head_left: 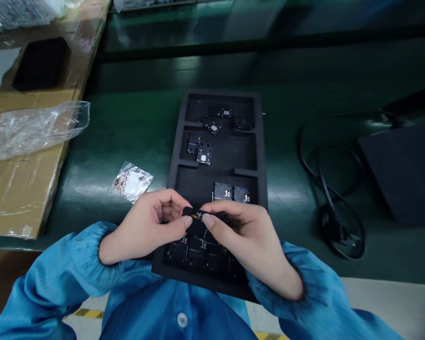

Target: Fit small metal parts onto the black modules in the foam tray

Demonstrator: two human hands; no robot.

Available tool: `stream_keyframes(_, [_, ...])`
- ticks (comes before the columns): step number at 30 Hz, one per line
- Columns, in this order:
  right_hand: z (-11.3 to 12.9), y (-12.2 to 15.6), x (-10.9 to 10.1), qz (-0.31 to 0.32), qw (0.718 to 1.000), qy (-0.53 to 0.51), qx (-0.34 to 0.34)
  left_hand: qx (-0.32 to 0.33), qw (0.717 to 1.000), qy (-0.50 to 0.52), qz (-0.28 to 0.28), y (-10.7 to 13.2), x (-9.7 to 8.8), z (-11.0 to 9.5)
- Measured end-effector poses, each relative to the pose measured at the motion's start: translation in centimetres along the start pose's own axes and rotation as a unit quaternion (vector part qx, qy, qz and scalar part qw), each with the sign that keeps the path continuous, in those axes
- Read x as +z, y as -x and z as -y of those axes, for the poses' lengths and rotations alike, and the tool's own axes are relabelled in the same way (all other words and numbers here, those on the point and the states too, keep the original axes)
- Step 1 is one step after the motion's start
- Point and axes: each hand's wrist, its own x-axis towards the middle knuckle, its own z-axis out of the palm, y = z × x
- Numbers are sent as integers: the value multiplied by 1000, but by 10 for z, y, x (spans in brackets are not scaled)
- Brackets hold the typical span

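Small black module (197,216): light, stiff, likely fragile; best held by its edges. Left hand (152,222) and right hand (248,231) both pinch it above black foam tray (262,156).

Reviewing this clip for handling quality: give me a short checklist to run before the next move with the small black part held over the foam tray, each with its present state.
1. Small black part pinched by both left hand and right hand: ok.
2. Part held above the foam tray: ok.
3. Tray lying flat on the green table: ok.
4. Part's orientation readable: cannot tell.
5. Screw bag apart from the hands: ok.
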Motion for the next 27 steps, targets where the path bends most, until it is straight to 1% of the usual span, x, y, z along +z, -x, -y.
stream_keyframes(5, [-2,1,-1,6,1000,-3,-3,-1,1000,4,2,0,2,0])
stream_keyframes(9, [-2,1,-1,14,1000,-2,-9,2,1000,-13,0,-1,2,-2])
stream_keyframes(16, [-4,4,1,24,1000,6,-19,60,995,-76,-35,-2,7,-5])
stream_keyframes(22, [-1,4,0,34,999,5,-21,50,995,-73,-42,-4,10,-3])
stream_keyframes(27, [1,2,-1,29,999,18,-11,40,997,-58,-42,-6,9,-2])
